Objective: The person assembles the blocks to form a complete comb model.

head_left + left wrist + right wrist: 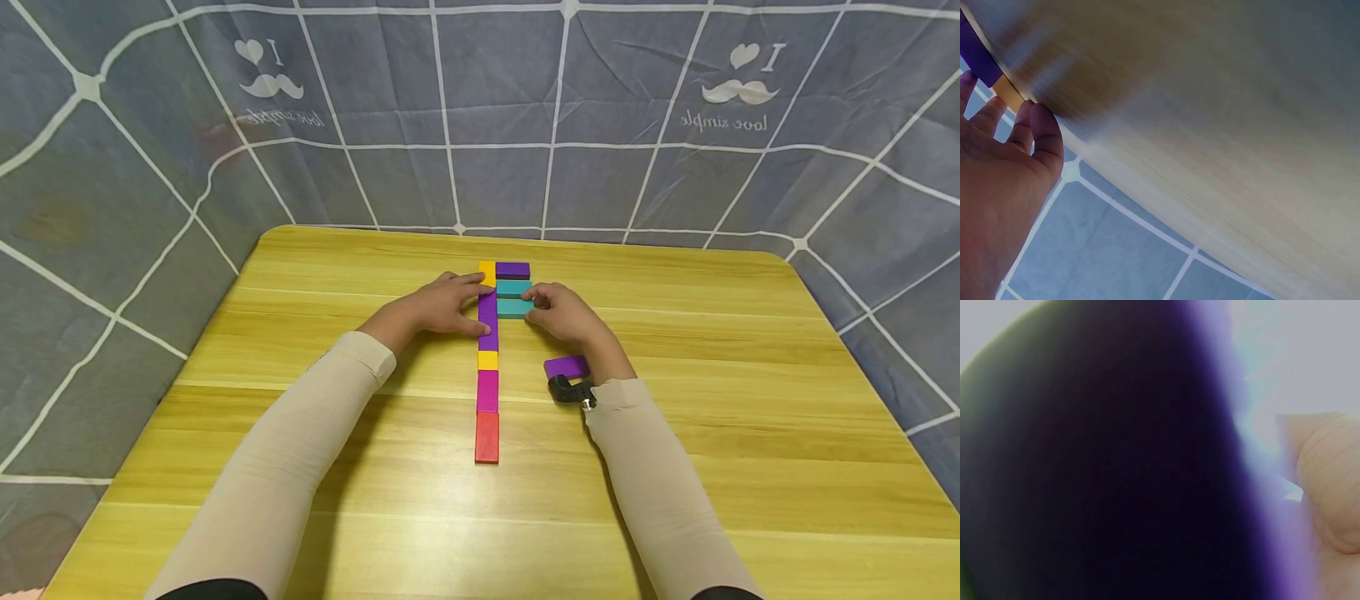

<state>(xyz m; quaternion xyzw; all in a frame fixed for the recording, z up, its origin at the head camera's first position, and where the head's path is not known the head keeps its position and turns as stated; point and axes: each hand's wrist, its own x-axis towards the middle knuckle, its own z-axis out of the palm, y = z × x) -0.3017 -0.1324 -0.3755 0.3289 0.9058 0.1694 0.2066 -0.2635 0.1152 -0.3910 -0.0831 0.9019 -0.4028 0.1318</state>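
Note:
A straight column of flat blocks runs down the table: a yellow block [487, 268], a purple block [488, 340], a smaller yellow block [487, 361], a magenta block [487, 392] and a red block [487, 438]. Jutting right from its far end are a violet block [513, 271], a teal block [513, 288] and a second teal block [513, 309]. My left hand [444, 304] rests its spread fingers along the column's upper left side. With thumb and index finger, my right hand [564, 314] pinches the right end of the nearer teal block.
A loose purple block [566, 367] lies beside the black wrist camera [568, 389] under my right wrist. Something dark and blurred, edged purple, fills much of the right wrist view. Beyond the wooden table [675, 292] hangs a grey checked cloth [502, 83].

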